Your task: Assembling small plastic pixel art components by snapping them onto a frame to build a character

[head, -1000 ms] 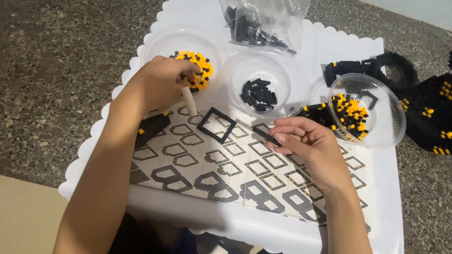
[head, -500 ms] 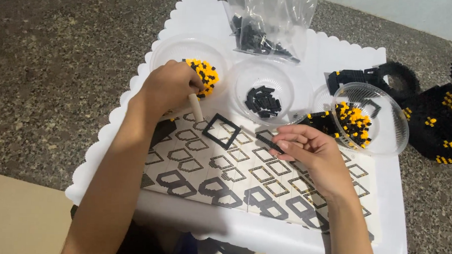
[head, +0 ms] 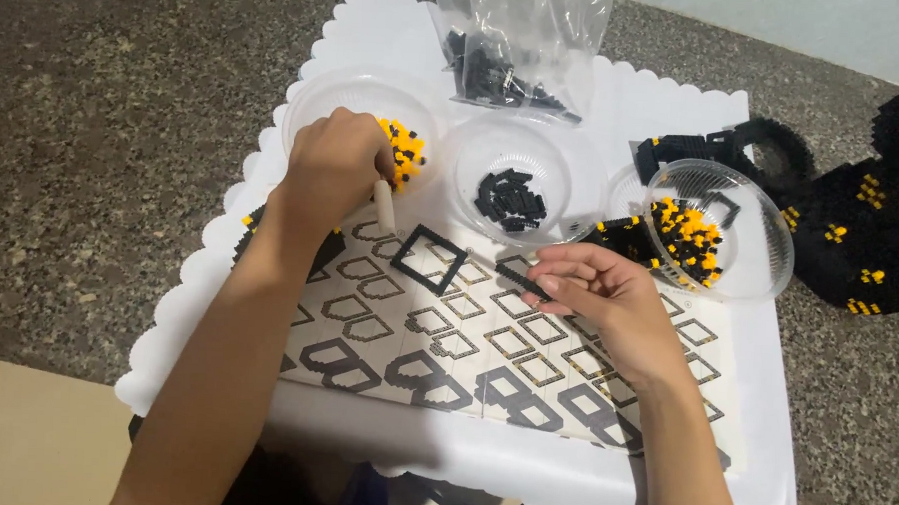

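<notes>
My left hand (head: 335, 169) is closed around a small cream-coloured stick tool (head: 384, 204) and reaches into a clear bowl (head: 320, 104) of yellow and black small bricks (head: 403, 151). My right hand (head: 593, 292) pinches a thin black strip of bricks (head: 521, 278) just above a printed pattern sheet (head: 486, 353). A square black brick frame (head: 428, 259) lies on the sheet between my hands.
A middle clear bowl (head: 553, 152) holds black bricks. A tilted clear bowl (head: 759, 233) at right holds yellow and black bricks. A plastic bag (head: 521, 46) of black pieces sits at the back. Built black-and-yellow brick parts (head: 869, 227) lie at right. All rests on a white scalloped tray (head: 209, 284).
My left hand has gone farther into the left bowl with the stick tool. My right hand keeps its hold on the black strip; the view shifted slightly.
</notes>
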